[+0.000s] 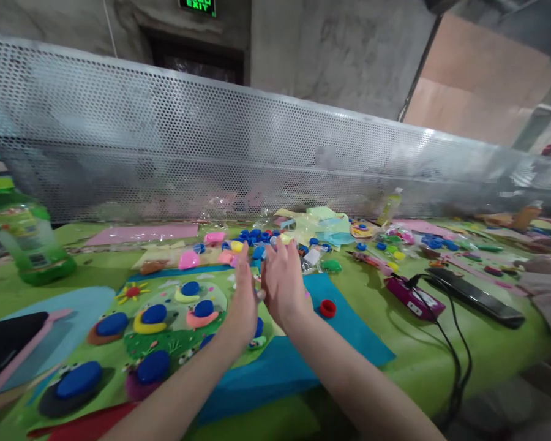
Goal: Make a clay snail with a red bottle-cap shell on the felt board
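From where I stand, the two hands meet over the worktop point(367, 294), left hand point(244, 293) and right hand point(282, 278) set palm to palm with fingers straight and pointing away from the body. The grip is flat and nearly closed up: no fingers curl, and only a narrow gap parts the palms. A small pale lump point(261, 295) seems to sit in that gap, low by the heels of the hands; with the blur I can't swear to it, nor tell whether both palms press on it. It looks roundish, with no long axis that I can make out, and neither hand is clearly nearer to it. The snail picture point(177, 318) spreads below and to the left, closer to the left hand; the red cap point(327, 309) on the blue sheet point(344, 337) lies off the right hand's side.
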Demonstrator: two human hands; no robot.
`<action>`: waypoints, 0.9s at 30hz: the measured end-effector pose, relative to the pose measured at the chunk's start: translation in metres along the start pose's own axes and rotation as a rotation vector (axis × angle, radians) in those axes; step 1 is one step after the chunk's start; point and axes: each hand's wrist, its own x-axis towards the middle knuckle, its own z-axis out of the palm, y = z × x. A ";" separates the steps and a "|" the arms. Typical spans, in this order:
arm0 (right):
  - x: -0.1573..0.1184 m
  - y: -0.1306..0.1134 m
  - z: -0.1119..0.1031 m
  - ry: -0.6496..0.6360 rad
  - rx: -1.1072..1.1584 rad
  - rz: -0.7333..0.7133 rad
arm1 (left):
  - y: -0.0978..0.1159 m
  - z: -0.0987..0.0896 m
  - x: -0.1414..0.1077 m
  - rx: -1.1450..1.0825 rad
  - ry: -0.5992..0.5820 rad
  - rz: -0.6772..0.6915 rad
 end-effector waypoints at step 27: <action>-0.012 0.041 -0.079 -0.425 -0.516 -0.343 | -0.016 -0.003 0.009 0.164 -0.095 -0.240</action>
